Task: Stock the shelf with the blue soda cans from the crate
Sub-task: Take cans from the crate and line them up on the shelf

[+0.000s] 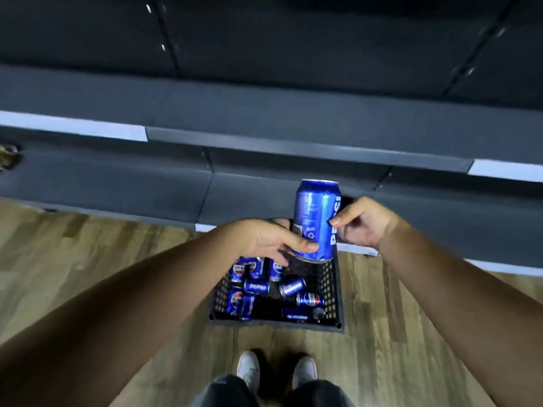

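Both hands wrapped round one upright blue can [316, 220], left hand [264, 240] low, right hand [363, 223] at its side. Above a black crate [333, 286] of loose cans [257, 287], before the dark shelf [264, 118].

I'm standing in a shop aisle. In front of me run long dark metal shelves [264, 113] with white price-label strips [73, 126] along their front edges. At my feet, on wood-look flooring [73, 259], a black plastic crate [333, 286] holds a jumble of blue soda cans [257, 286], stock for the shelves.
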